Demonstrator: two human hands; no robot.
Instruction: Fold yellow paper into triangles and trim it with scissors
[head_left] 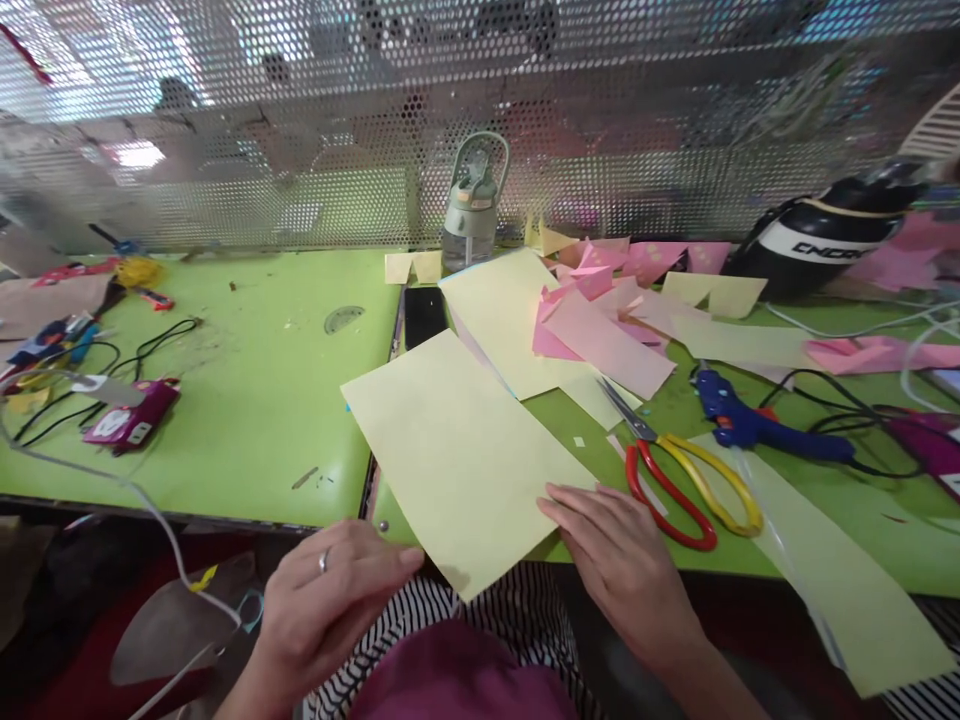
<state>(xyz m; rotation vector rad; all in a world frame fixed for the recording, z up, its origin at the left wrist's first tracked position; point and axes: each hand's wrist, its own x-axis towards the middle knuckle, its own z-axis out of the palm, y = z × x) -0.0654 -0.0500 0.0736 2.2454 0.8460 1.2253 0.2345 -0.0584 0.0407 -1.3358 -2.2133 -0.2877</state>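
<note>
A pale yellow sheet of paper [465, 460] lies slantwise at the table's front edge, its lowest corner jutting over my lap. My right hand [615, 550] rests with fingers stretched out flat on the sheet's right edge. Just left of the lower corner is my left hand [341, 590], a ring on one finger; its fingers are loosely extended and nothing shows in them. Right of the sheet lie scissors [660, 455] with one red and one yellow handle, blades apart. A second yellow sheet [502, 310] lies partly under the first.
Pink paper pieces [607, 340] are heaped behind. A blue glue gun [765, 420] and a long yellow strip [847, 590] lie right. A clear bottle [471, 215], a phone [424, 318] and a black bottle [817, 235] stand or lie farther back. A purple power strip [131, 415] sits left.
</note>
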